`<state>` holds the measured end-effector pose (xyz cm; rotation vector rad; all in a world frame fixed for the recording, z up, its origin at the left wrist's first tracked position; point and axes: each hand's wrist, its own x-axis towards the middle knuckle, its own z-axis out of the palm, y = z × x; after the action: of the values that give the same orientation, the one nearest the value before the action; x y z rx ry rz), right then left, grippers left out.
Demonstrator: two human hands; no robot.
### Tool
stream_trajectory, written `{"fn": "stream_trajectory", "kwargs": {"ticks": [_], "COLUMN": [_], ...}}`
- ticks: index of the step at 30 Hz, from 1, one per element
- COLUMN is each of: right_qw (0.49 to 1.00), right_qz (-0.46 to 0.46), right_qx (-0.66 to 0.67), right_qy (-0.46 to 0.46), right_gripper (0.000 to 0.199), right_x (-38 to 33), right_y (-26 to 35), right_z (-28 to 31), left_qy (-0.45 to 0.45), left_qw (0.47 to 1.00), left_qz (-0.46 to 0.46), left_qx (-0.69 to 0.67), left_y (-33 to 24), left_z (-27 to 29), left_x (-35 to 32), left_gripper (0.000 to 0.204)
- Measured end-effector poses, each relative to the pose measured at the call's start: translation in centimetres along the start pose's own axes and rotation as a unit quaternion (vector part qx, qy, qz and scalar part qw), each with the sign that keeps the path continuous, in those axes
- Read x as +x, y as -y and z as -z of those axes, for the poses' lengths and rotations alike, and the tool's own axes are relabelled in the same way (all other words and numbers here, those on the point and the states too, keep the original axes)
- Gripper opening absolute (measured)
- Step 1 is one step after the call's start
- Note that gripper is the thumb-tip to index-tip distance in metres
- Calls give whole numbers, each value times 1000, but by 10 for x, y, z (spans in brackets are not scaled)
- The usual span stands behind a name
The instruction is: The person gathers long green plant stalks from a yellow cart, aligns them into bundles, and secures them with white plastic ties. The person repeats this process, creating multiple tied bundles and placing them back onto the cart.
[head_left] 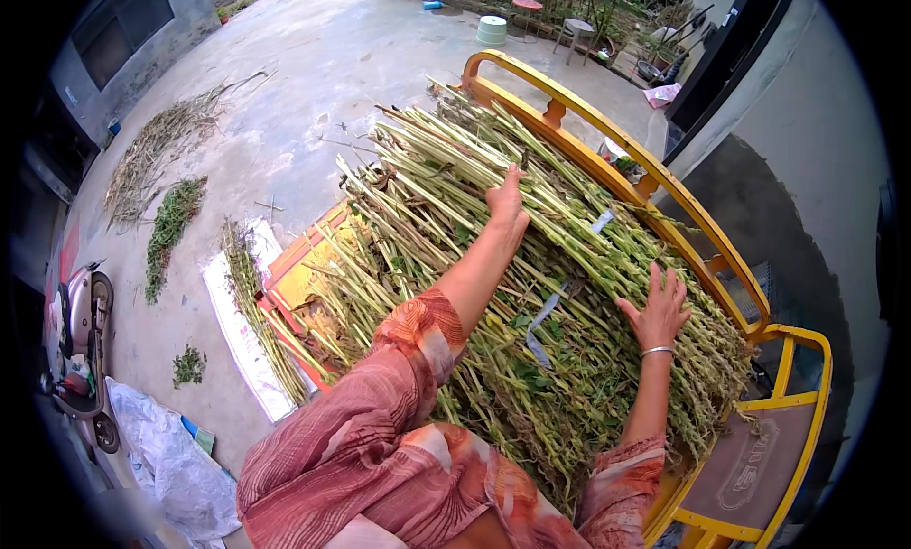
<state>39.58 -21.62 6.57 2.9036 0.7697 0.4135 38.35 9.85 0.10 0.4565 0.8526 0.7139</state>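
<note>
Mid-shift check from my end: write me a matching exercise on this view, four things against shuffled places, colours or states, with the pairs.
Things:
1. Left hand
2. Right hand
3. Scooter
4. Curved rail

Places, colours, states:
A. Near the picture's left edge
B. Spread open, silvery bracelet at its wrist
C. Yellow, along the far side of the load
D. On the bare, pale part of the cut stalks

Pairs: 1-D, 2-B, 3-A, 4-C
</note>
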Motion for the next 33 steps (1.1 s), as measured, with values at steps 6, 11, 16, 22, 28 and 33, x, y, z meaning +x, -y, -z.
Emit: {"fn": "stream_trajectory", "kwargs": {"ticks": [6,11,16,22,28,33], "right_qw": [980,973,977,986,985,994], "right_qz": [0,-3,-5,-44,-56,-43], "right_qx": [167,207,181,122,94,43], "right_qy": [103,106,115,101,132,91], "right_gripper": [73,66,60,59,61,70], "right_x": [28,29,27,14,11,11], "right_y": [-10,-37,-43,-44,-40,-22], "right_z": [-57,-67,-65,-96,-90,-41], "left_qy": [100,264,200,225,284,173], "left_qw": [994,958,973,970,944,939], "left_qz": [38,115,106,88,20,27], "left_qx": [-13,-7,-45,3,169,296], "left_y": [4,3,28,8,-53,-72], "left_z": [8,6,11,12,123,319], "left_x": [27,-12,-2,-44,-128,-163], "left_gripper": [48,34,39,90,74,20]}}
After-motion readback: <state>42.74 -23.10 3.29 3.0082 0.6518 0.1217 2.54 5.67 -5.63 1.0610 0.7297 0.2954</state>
